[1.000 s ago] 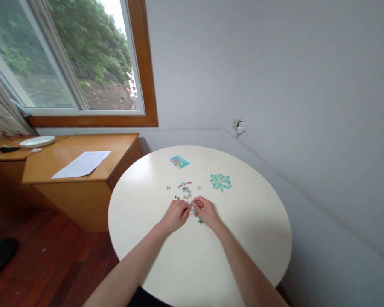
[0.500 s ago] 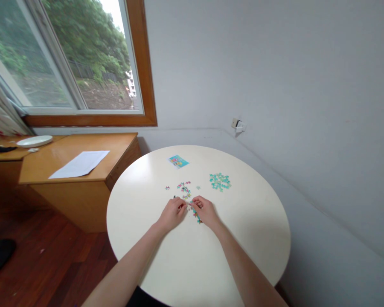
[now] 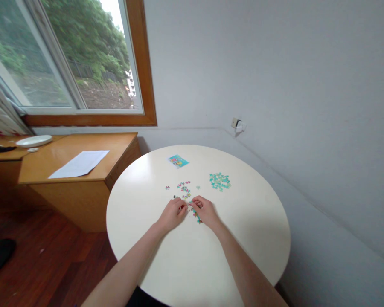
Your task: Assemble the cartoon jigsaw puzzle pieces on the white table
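Near the middle of the round white table (image 3: 153, 179), my left hand (image 3: 174, 212) and my right hand (image 3: 205, 209) face each other with curled fingers. Small puzzle pieces lie at the fingertips of both hands, partly covered by them. Both hands look pinched on a puzzle piece in the gap between them. A short joined strip of puzzle pieces (image 3: 197, 216) shows beside my right fingers. Just beyond the hands lies a loose group of multicoloured puzzle pieces (image 3: 184, 189). One single piece (image 3: 167, 187) sits left of that group, and a pale green one (image 3: 198, 187) right of it.
A heap of turquoise and green puzzle pieces (image 3: 220, 181) lies to the right. Farther back is a colourful picture card (image 3: 178, 161). A wooden desk (image 3: 73, 143) at the left bears a white paper sheet (image 3: 80, 164) and a white plate (image 3: 34, 141). A wall socket holds a plug (image 3: 240, 126).
My left fingertips have shifted very slightly to the right, toward my right hand. Nothing else has visibly moved on the table.
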Demonstrator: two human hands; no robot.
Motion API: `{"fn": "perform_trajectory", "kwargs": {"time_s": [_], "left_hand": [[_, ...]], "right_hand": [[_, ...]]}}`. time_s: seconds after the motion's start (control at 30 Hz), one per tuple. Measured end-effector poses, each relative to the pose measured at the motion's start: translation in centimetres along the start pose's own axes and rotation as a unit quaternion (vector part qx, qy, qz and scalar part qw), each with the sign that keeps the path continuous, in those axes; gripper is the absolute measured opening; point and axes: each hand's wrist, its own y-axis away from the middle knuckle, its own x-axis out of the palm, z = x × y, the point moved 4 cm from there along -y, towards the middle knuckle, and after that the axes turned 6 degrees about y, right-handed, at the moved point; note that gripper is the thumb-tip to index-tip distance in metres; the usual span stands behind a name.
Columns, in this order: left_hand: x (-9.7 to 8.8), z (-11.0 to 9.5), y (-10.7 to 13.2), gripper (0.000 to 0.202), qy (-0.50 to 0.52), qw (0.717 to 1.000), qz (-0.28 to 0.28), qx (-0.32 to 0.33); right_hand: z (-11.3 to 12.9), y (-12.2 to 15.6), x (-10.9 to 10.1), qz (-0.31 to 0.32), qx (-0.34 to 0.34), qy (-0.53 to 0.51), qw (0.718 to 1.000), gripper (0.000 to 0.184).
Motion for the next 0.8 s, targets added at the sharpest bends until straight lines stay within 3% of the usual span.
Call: {"fn": "perform_trajectory", "kwargs": {"time_s": [0.33,0.57,0.8], "left_hand": [[0.0,0.52,-0.03,0.02,-0.003,1.0,-0.015,-0.013],[-0.72,0.43,0.03,0.022,-0.111,0.993,-0.035,-0.005],[-0.38,-0.01,0.06,0.019,-0.133,0.991,0.02,0.018]], "right_hand": [[0.31,0.1,-0.21,0.002,-0.01,-0.005,1.0,0.005],[0.47,0.13,-0.3,0.005,-0.006,0.011,1.0,0.006],[0.24,0.13,-0.19,0.001,-0.008,0.014,1.0,0.007]]}}
